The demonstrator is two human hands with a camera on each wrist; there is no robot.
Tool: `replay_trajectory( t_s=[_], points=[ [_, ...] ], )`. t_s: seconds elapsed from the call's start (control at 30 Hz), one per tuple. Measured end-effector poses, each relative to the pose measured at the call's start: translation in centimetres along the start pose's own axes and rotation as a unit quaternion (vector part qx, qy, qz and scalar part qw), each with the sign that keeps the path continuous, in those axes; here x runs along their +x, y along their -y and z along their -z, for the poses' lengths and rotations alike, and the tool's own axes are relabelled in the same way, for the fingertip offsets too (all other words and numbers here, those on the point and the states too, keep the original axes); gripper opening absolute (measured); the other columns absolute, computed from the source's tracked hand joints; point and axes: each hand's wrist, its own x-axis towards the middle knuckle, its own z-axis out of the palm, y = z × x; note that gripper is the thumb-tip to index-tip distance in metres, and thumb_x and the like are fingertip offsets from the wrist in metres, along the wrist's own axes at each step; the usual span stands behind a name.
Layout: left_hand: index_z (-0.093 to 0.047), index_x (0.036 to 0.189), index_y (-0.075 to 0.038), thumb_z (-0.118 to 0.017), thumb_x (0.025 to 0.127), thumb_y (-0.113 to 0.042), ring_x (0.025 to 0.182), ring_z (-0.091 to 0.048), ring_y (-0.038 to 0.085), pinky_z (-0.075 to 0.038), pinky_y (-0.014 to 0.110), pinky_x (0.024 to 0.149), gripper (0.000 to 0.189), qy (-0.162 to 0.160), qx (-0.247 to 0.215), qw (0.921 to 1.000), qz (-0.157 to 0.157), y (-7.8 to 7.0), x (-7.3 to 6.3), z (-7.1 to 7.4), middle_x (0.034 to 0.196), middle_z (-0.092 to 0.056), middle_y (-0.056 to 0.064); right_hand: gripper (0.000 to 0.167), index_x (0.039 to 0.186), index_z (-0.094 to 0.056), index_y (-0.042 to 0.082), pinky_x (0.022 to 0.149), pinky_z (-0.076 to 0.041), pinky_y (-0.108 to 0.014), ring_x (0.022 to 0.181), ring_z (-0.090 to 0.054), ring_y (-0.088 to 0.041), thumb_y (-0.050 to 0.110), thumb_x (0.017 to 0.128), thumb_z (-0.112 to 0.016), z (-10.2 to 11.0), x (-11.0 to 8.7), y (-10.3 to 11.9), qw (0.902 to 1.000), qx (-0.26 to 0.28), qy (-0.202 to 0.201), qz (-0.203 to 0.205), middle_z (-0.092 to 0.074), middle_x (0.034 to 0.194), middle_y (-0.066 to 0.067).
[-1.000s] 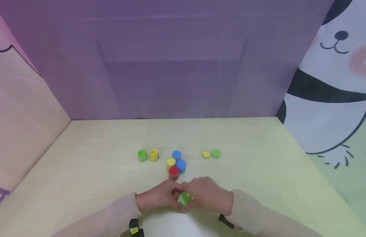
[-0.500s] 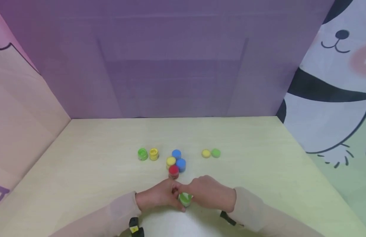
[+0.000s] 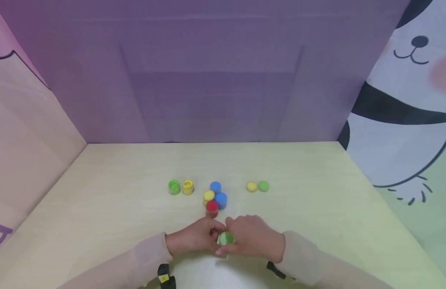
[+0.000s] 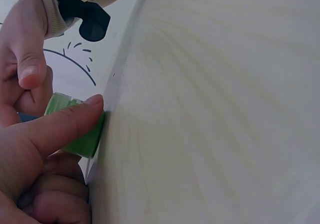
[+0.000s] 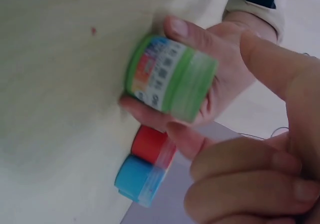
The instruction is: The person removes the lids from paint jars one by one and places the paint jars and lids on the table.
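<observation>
A small green jar (image 3: 226, 238) with a printed label (image 5: 159, 68) stands near the front middle of the table. My left hand (image 3: 195, 239) grips its sides between thumb and fingers, with the thumb (image 4: 75, 119) across the green body. Around the jar's ribbed, see-through lid (image 5: 194, 87), my right hand (image 3: 255, 237) has its thumb and index finger spread apart. Its index fingertip is right at the lid's edge in the right wrist view, while the thumb stands off from it. The other right fingers are loosely bent.
Just beyond the hands cluster a red jar (image 3: 212, 208), a yellow jar (image 3: 208, 196) and two blue jars (image 3: 221, 200). Farther left stand a lidless green jar (image 3: 174, 187) and yellow jar (image 3: 188, 187). A yellow lid (image 3: 251, 186) and green lid (image 3: 263, 186) lie right.
My right hand has turned about the jar's top; its fingers have drawn back from the left fingertips and its thumb has come round in front. The left hand keeps its grip.
</observation>
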Motion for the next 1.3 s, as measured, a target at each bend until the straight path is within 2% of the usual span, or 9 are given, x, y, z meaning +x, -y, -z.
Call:
replay_trajectory(
  t_s=[0.2, 0.4, 0.67, 0.8, 0.9, 1.07, 1.13, 1.3],
  points=[
    [-0.072, 0.101, -0.018, -0.079, 0.072, -0.006, 0.055, -0.04, 0.011, -0.032, 0.02, 0.052, 0.032, 0.001, 0.002, 1.0, 0.008, 0.0, 0.1, 0.1, 0.058, -0.046, -0.002, 0.043, 0.083, -0.053, 0.013, 0.045, -0.031, -0.021, 0.048, -0.036, -0.007, 0.054, 0.082, -0.064, -0.6, 0.2, 0.0, 0.9997, -0.009, 0.005, -0.022, -0.042, 0.057, 0.006],
    [-0.072, 0.098, -0.018, -0.079, 0.072, -0.005, 0.053, -0.041, 0.01, -0.031, 0.019, 0.051, 0.03, 0.005, 0.007, 1.0, -0.001, 0.1, 0.1, 0.0, 0.057, -0.046, -0.002, 0.035, 0.088, -0.054, 0.012, 0.046, -0.033, -0.021, 0.05, -0.038, -0.006, 0.045, 0.084, -0.066, -0.6, 0.1, 0.0, 0.9999, -0.007, 0.006, -0.01, -0.044, 0.059, 0.006],
    [-0.072, 0.104, -0.018, -0.08, 0.07, -0.004, 0.052, -0.04, 0.01, -0.03, 0.02, 0.048, 0.038, 0.004, -0.009, 0.9999, -0.01, 0.0, -0.1, -0.1, 0.056, -0.046, -0.001, 0.027, 0.087, -0.051, 0.014, 0.047, -0.035, -0.02, 0.051, -0.038, -0.007, 0.032, 0.083, -0.07, -0.2, 0.0, -0.2, 0.9997, -0.012, 0.007, 0.02, -0.042, 0.058, 0.007],
    [-0.071, 0.107, -0.018, -0.082, 0.068, -0.005, 0.054, -0.04, 0.011, -0.03, 0.02, 0.049, 0.042, -0.004, -0.008, 1.0, -0.001, 0.0, -0.2, -0.1, 0.058, -0.046, -0.001, 0.023, 0.096, -0.055, 0.017, 0.051, -0.037, -0.02, 0.052, -0.041, -0.007, 0.026, 0.082, -0.071, 0.0, -0.1, -0.2, 0.9995, -0.007, 0.021, 0.024, -0.045, 0.06, 0.01],
    [-0.07, 0.105, -0.018, -0.081, 0.068, -0.004, 0.055, -0.04, 0.012, -0.03, 0.021, 0.05, 0.042, -0.007, -0.008, 0.9999, 0.012, -0.1, -0.3, -0.2, 0.06, -0.047, 0.0, 0.033, 0.112, -0.059, 0.018, 0.052, -0.038, -0.02, 0.052, -0.042, -0.006, 0.025, 0.081, -0.072, 0.1, -0.1, -0.2, 0.9992, -0.015, 0.019, 0.033, -0.047, 0.06, 0.011],
    [-0.071, 0.099, -0.016, -0.081, 0.068, -0.003, 0.055, -0.04, 0.012, -0.031, 0.02, 0.051, 0.035, -0.004, -0.02, 0.9996, 0.018, -0.1, -0.3, -0.2, 0.06, -0.048, -0.001, 0.052, 0.131, -0.055, 0.024, 0.049, -0.036, -0.019, 0.049, -0.039, -0.006, 0.019, 0.082, -0.072, 0.3, -0.3, -0.4, 0.9965, -0.059, 0.004, 0.059, -0.044, 0.056, 0.009],
    [-0.071, 0.097, -0.016, -0.08, 0.069, -0.003, 0.054, -0.039, 0.011, -0.031, 0.02, 0.05, 0.032, -0.001, -0.025, 0.9996, 0.017, -0.1, -0.3, -0.1, 0.059, -0.048, -0.001, 0.05, 0.129, -0.057, 0.024, 0.049, -0.036, -0.018, 0.048, -0.038, -0.006, 0.017, 0.082, -0.072, 0.3, -0.3, -0.4, 0.9951, -0.074, 0.004, 0.065, -0.044, 0.055, 0.009],
    [-0.071, 0.095, -0.014, -0.08, 0.07, -0.003, 0.053, -0.04, 0.011, -0.031, 0.02, 0.05, 0.029, 0.005, -0.029, 0.9995, 0.008, 0.0, -0.3, -0.1, 0.058, -0.048, -0.001, 0.042, 0.12, -0.062, 0.021, 0.052, -0.037, -0.019, 0.05, -0.04, -0.006, 0.015, 0.08, -0.073, 0.4, -0.3, -0.5, 0.9944, -0.073, 0.002, 0.076, -0.049, 0.058, 0.009]
  ],
)
